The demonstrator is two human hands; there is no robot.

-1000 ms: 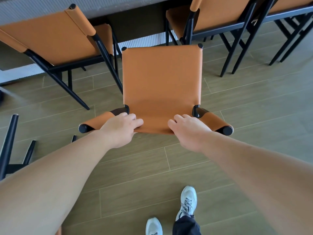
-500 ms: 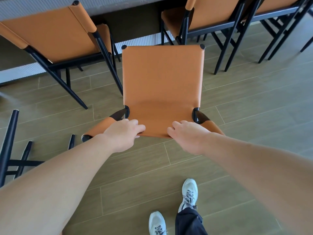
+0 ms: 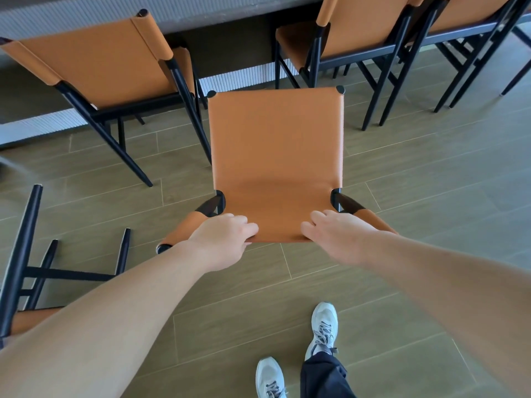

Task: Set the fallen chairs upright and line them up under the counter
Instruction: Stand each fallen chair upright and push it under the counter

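Both hands: my left hand (image 3: pixel 221 239) and my right hand (image 3: pixel 339 235) are curled over the top edge of the orange chair (image 3: pixel 275 156), fingers hooked over the backrest, one near each end
Chair in hand: upright as far as I can see, seat facing the counter (image 3: pixel 201 10), sitting in the gap between the left chair (image 3: pixel 94 61) and the right chair (image 3: pixel 359 33), not yet tucked under
Risk, front corners: I'd say the seat's front corners are close to the left chair's rear leg; a crooked push could knock frame on frame
Risk, drift: pushing harder with one hand could swing the chair out of line with its neighbours
Risk, feet: my shoes (image 3: pixel 323 328) are right behind it; a pull back could bring the legs onto my toes
Risk, fallen chair: another chair (image 3: pixel 31 262) lies on its side at my left, black legs sticking out; stepping that way, I could trip
Floor: wood-look planks (image 3: pixel 431 211), so dragged legs might scrape
Containers: none in sight, nothing to report inside anything
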